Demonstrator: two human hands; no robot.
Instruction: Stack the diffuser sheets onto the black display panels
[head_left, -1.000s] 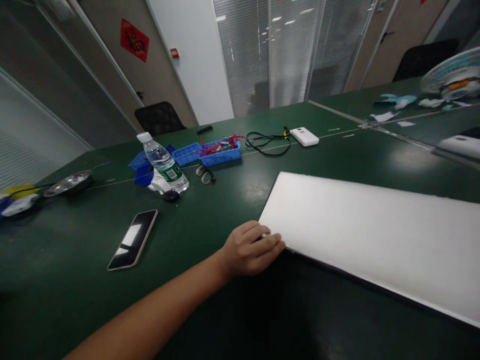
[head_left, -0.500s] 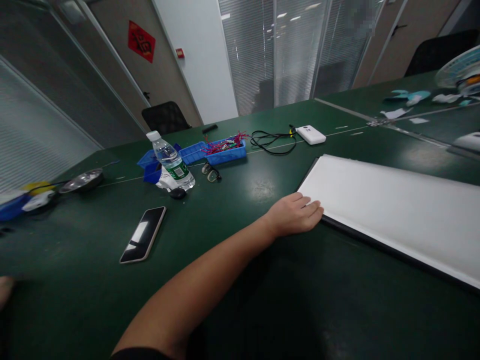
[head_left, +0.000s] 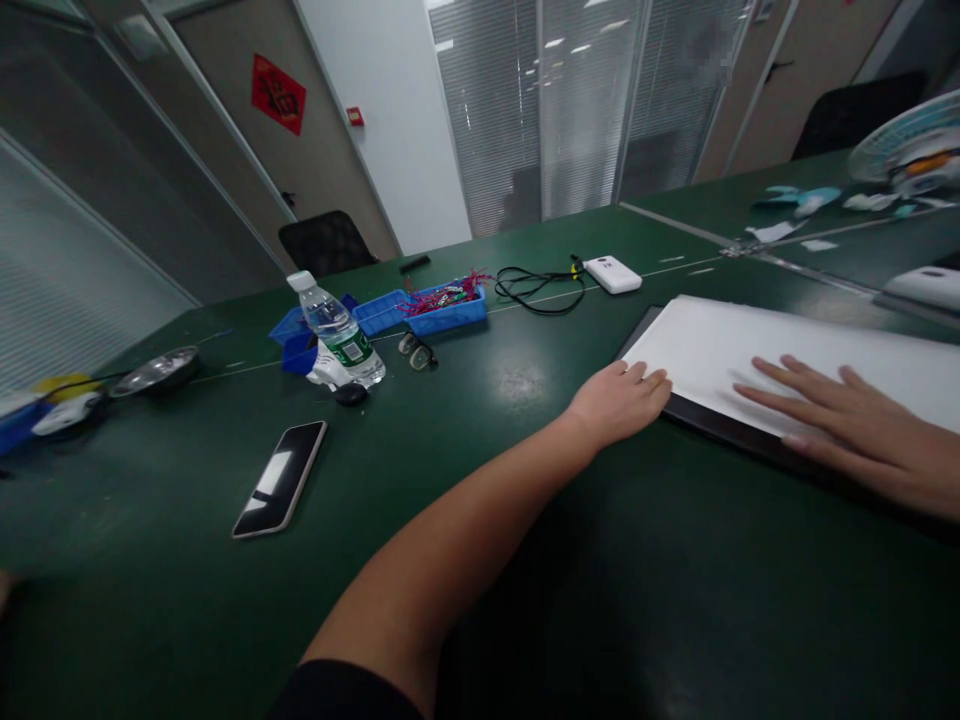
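A large white sheet of paper (head_left: 712, 345) lies on a flat black board (head_left: 697, 415) at the right side of the table, and a strip of the board shows along the left and near edges. At the sheet's near left corner, the curled fingers of my left hand (head_left: 622, 403) hold its edge; the thumb is hidden. My right hand (head_left: 855, 420) reaches in from the right, fingers spread over the near part of the sheet. Whether its palm presses down is hard to tell.
On the green table (head_left: 480, 480) are a phone (head_left: 280, 480), a water bottle (head_left: 337, 330), glasses (head_left: 417, 350), a blue tray of red-wired parts (head_left: 448, 315), a black cable (head_left: 536, 290) and a white box-like device (head_left: 613, 274). A fan (head_left: 911, 150) stands far right.
The white sheet has shifted right on the board, baring more of the board's left and near edges. My left hand moved right with it. My right hand has come into view.
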